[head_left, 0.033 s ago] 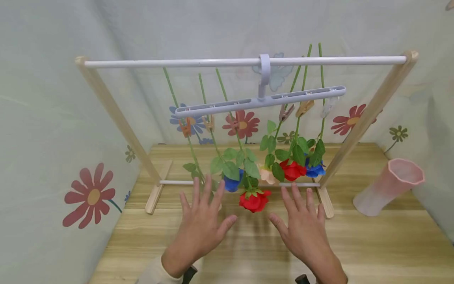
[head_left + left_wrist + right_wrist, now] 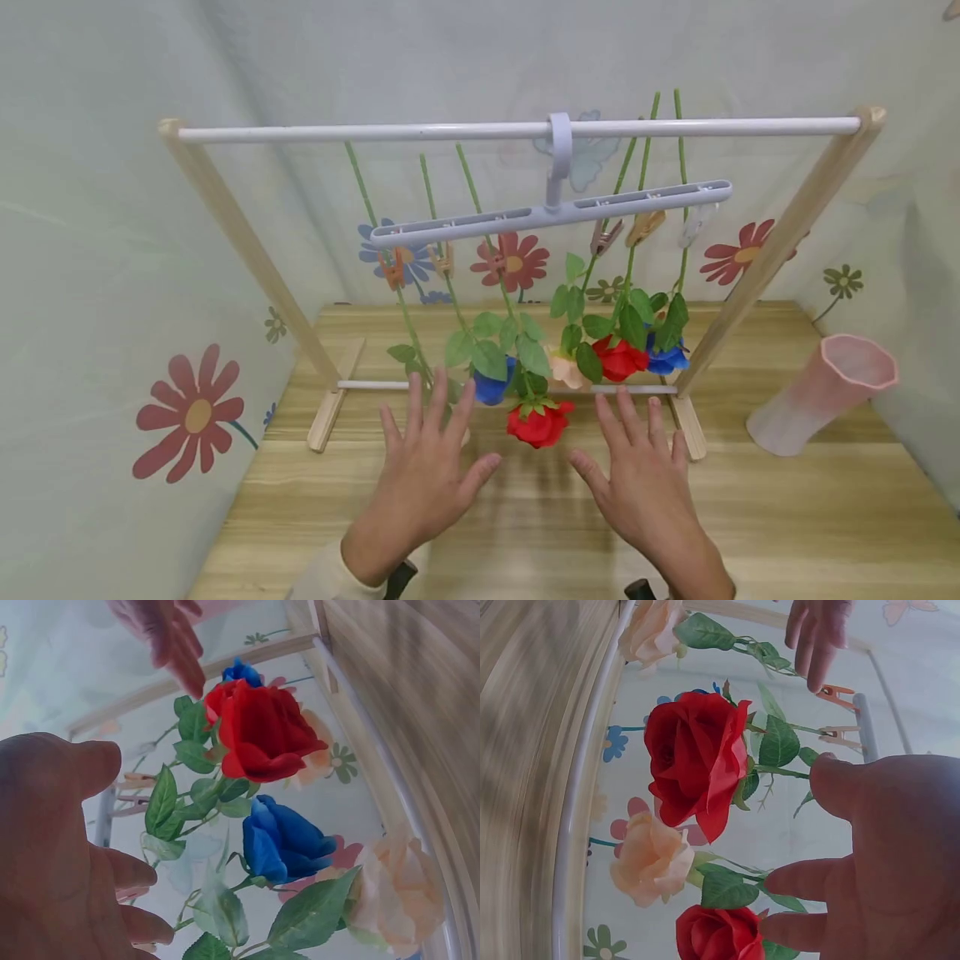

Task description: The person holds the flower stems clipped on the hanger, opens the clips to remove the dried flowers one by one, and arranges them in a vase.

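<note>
1. The left hand (image 2: 423,479) has its fingers straight and spread, grasping nothing, at the left front of a row of hanging roses.
2. The right hand (image 2: 645,492) is held the same way, fingers stretched and parted, grip free, before the right part of the row. Whether either hand touches a petal or leaf I cannot tell.
3. Six roses hang heads down, stems up, in a row above the bench (image 2: 825,517).
4. From left to right they run: a pale rose (image 2: 397,896), mostly hidden behind the left hand in the head view; a left blue rose (image 2: 491,387); a front red rose (image 2: 538,427), which shows between the two hands; a peach rose (image 2: 564,371); a right red rose (image 2: 621,360); and a right blue rose (image 2: 667,360).
5. Each stem is pinched by its own clip: an orange clip (image 2: 392,271), a beige clip (image 2: 442,260), a pink clip (image 2: 492,262), a dusky clip (image 2: 606,239), a tan clip (image 2: 645,227) and a whitish clip (image 2: 697,225).
6. The clips hang from a grey hanger (image 2: 637,202), hooked over the white top rod (image 2: 337,133) of a wooden rack (image 2: 243,242).
7. The rack stands on the bench, a white lower rod (image 2: 375,385) joining its feet.
8. A pink-and-white vase (image 2: 798,408) stands on the bench, right of the rack and well apart from the hands.
9. Behind is a pale backdrop (image 2: 480,50) printed with flowers.
</note>
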`<state>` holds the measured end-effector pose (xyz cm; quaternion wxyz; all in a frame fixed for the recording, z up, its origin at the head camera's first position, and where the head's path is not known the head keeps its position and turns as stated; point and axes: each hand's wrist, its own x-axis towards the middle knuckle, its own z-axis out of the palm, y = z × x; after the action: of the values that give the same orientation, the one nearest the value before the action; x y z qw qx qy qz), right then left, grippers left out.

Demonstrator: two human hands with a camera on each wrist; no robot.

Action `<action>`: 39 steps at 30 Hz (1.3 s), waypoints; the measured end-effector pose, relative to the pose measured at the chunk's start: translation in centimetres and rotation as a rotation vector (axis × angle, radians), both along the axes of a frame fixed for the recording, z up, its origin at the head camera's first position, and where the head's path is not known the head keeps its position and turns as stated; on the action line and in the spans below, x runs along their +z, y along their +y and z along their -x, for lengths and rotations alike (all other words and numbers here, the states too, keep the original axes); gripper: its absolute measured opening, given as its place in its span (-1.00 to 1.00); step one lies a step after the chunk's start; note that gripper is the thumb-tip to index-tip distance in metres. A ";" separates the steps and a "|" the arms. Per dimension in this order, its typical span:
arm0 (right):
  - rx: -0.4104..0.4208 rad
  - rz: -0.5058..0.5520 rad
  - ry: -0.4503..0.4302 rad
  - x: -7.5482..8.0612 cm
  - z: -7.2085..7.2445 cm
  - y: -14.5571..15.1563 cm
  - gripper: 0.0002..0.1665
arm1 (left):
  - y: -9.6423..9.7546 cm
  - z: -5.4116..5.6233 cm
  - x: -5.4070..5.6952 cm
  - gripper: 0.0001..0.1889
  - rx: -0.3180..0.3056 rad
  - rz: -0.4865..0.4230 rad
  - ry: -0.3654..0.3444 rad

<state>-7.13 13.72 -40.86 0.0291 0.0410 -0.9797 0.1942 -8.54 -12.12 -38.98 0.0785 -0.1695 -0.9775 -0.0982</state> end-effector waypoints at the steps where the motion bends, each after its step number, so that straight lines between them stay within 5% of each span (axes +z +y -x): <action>1: 0.001 0.002 -0.004 0.0 0.0 0.0 -0.09 | 0.0 0.0 0.0 -0.12 0.001 -0.003 0.002; 17: 0.034 -0.013 0.009 0.9 -0.2 -0.6 -0.07 | -1.3 0.3 0.9 -0.13 0.046 -0.087 0.046; 30: 0.026 0.077 0.077 1.7 -0.7 -1.3 -0.11 | -4.0 3.0 1.9 -0.43 0.109 -0.544 0.324; 33: 0.033 0.124 0.160 1.8 -0.7 -1.6 -0.15 | -4.4 4.2 2.4 -0.49 0.130 -0.638 0.296; 39: 0.064 0.255 0.343 2.2 -0.9 -3.0 -0.25 | -4.8 6.1 3.1 -0.54 0.241 -0.844 0.091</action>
<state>-6.21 10.74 -38.62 0.1940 0.1007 -0.9261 0.3076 -14.69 -16.97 -35.83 0.1945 -0.0114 -0.8601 -0.4714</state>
